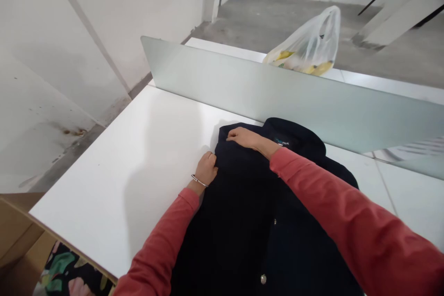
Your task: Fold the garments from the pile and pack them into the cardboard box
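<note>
I had a bright, fairly even view, with the white tabletop [93,180] pale and washed toward grey. Broad, soft-edged shadows lay on it left of the jacket [239,203], so the light seemed to me to come from the right. The dark cloth swallowed detail and most folds sank into near-black, though a button [263,279] gave a small glint. Lettering on the label [285,142] came through soft. I saw highlights on the bag [324,39], while toward the top right the furniture [398,18] looked stretched and blurred, the corner darkening.
</note>
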`<state>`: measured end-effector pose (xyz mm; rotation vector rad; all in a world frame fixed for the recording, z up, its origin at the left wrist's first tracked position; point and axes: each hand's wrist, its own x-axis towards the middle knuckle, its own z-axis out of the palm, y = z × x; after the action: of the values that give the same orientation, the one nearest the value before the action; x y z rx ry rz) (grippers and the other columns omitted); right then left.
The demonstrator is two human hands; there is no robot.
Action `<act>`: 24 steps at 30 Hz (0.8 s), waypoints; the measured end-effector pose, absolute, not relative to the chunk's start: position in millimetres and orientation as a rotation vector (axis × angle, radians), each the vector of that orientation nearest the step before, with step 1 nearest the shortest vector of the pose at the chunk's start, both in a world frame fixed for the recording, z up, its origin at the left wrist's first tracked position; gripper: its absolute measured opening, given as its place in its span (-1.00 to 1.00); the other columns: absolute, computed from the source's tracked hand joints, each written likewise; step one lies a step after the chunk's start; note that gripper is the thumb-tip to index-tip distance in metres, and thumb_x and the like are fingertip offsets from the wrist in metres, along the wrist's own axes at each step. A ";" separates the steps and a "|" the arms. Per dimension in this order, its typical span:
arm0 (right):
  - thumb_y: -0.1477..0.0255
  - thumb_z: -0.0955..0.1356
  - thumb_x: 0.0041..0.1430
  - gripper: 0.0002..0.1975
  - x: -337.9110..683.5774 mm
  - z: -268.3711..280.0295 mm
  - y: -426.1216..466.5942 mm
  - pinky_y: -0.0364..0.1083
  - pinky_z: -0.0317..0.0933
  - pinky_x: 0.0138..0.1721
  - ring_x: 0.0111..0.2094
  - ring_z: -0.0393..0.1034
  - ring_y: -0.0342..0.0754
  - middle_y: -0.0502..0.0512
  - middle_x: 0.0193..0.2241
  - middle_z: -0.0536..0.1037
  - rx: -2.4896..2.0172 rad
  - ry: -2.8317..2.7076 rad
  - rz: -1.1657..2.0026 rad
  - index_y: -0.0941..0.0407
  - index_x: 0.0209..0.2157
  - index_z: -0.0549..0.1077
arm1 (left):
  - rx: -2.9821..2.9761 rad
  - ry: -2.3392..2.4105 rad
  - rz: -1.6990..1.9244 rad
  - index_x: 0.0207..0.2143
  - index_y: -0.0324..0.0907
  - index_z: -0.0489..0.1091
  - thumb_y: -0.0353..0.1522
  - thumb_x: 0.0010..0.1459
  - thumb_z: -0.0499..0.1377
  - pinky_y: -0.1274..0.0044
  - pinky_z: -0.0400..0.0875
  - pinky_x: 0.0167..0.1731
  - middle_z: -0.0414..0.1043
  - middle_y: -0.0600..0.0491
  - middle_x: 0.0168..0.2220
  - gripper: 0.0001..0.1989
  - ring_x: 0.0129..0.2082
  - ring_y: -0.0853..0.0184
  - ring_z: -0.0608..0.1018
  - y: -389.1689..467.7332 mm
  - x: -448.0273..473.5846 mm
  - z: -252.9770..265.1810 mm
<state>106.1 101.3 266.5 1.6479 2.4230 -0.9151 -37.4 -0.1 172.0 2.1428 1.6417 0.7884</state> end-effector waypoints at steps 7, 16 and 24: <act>0.46 0.13 0.11 -0.75 107.7 289.9 131.3 -0.07 0.10 -0.26 -0.21 0.28 0.08 0.25 -0.25 0.43 1.704 2.536 -0.263 0.22 -0.34 0.38 | 2.172 1.597 0.753 -0.61 -0.14 -0.03 -0.56 -0.07 -0.01 0.50 0.29 -0.39 0.16 0.05 -0.49 -0.76 -0.42 0.34 0.30 -1.1 -37.3 169.4; 0.25 0.16 0.12 -0.67 109.3 270.9 138.3 -0.17 0.14 -0.40 -0.41 0.31 -0.11 0.14 -0.40 0.46 2.090 2.342 -0.721 0.21 -0.26 0.32 | 1.789 1.602 1.167 -0.40 -0.17 0.12 -0.46 -0.12 0.10 0.58 0.28 -0.47 0.17 0.09 -0.39 -0.81 -0.48 0.45 0.29 -6.8 -34.0 173.6; 0.30 0.26 0.03 -0.78 111.1 267.0 124.3 -0.19 0.08 -0.45 -0.47 0.25 -0.15 0.04 -0.51 0.40 1.899 2.449 -0.791 0.16 -0.54 0.33 | 1.965 1.639 0.934 -0.39 -0.17 0.20 -0.57 -0.11 -0.06 0.54 0.29 -0.36 0.26 0.06 -0.43 -0.79 -0.42 0.37 0.37 -6.9 -45.0 171.7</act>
<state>111.1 124.3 267.0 1.8992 2.4493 -0.7911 -45.0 -6.9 171.7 1.9655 1.6386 0.9341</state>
